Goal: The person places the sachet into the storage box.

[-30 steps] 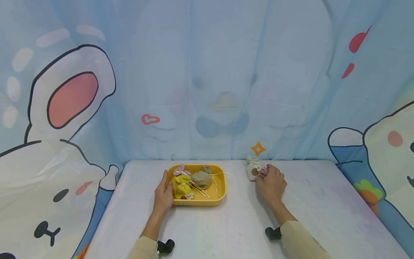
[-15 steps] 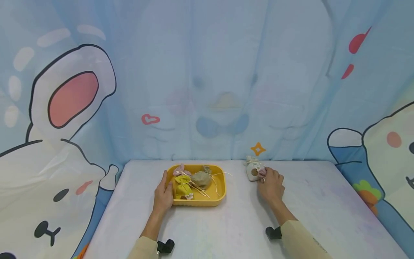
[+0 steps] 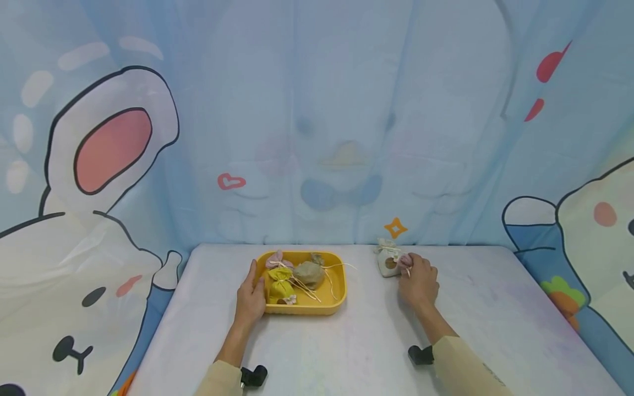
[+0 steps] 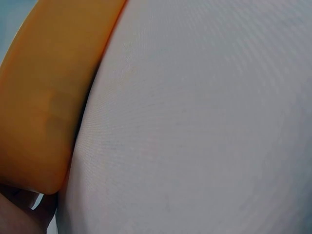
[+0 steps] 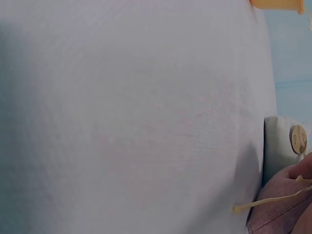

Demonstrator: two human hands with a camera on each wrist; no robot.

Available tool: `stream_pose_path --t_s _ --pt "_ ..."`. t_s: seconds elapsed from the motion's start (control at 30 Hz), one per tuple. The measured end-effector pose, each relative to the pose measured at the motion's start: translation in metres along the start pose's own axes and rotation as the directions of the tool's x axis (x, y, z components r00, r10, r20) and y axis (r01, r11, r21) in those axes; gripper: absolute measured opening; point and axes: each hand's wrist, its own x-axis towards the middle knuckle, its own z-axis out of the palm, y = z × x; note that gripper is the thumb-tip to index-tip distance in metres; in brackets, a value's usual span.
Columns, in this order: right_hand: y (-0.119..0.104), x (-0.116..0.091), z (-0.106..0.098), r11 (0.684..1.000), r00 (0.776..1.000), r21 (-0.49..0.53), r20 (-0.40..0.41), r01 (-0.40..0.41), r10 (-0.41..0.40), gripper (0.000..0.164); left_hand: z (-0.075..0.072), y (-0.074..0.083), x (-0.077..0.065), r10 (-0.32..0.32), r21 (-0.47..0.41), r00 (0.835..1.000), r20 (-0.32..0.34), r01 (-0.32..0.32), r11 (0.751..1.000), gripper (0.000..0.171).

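My left hand (image 3: 250,300) grips the left end of a yellow plastic tray (image 3: 304,310), which also fills the left side of the left wrist view. Inside the tray lie a yellow-green drawstring pouch (image 3: 280,286), a pink one (image 3: 275,259) and a grey-beige one (image 3: 309,275). To the right, my right hand (image 3: 419,281) pinches a small mauve-pink drawstring pouch (image 3: 404,260), mostly covered by the fingers. In the right wrist view, its cord (image 5: 273,199) hangs across the fabric. A pale grey-white pouch (image 3: 386,256) with a round brown tag stands right beside it.
A white cloth covers the table (image 3: 342,352). Directly behind the table's far edge hangs a light blue printed curtain (image 3: 342,110). Loose cords from the pouches spill over the tray's floor and past its right rim.
My right hand has shifted slightly, and the mauve-pink pouch at its fingertips shows a little differently. The left hand, the tray and the pale pouch stay where they were.
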Motion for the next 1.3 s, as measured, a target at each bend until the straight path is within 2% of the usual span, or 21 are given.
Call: stream_pose_path --t_s 0.43,0.73,0.9,1.1,1.3 --pt "-0.007 -0.001 0.0 0.999 0.995 0.014 -0.097 0.034 -0.033 0.048 0.0 0.001 0.0 0.032 0.012 0.999 -0.005 -0.032 0.999 0.058" --pt "-0.025 -0.003 -0.001 0.992 0.98 0.048 -0.167 0.115 -0.106 0.043 0.0 0.002 0.0 0.021 0.021 1.0 -0.007 -0.021 1.0 0.058" --pt "-0.034 -0.006 -0.003 0.974 0.963 0.094 -0.195 0.207 -0.185 0.04 0.001 0.001 -0.001 0.029 0.024 0.999 -0.017 -0.029 0.999 0.058" --pt "-0.046 -0.011 -0.003 0.935 0.934 0.16 -0.226 0.315 -0.276 0.04 0.001 0.002 -0.001 0.024 0.02 1.0 -0.015 -0.023 1.0 0.058" --pt "-0.055 -0.013 -0.001 0.913 0.915 0.178 -0.248 0.366 -0.318 0.034 -0.001 0.002 -0.002 0.02 0.014 1.0 -0.005 -0.02 1.0 0.058"
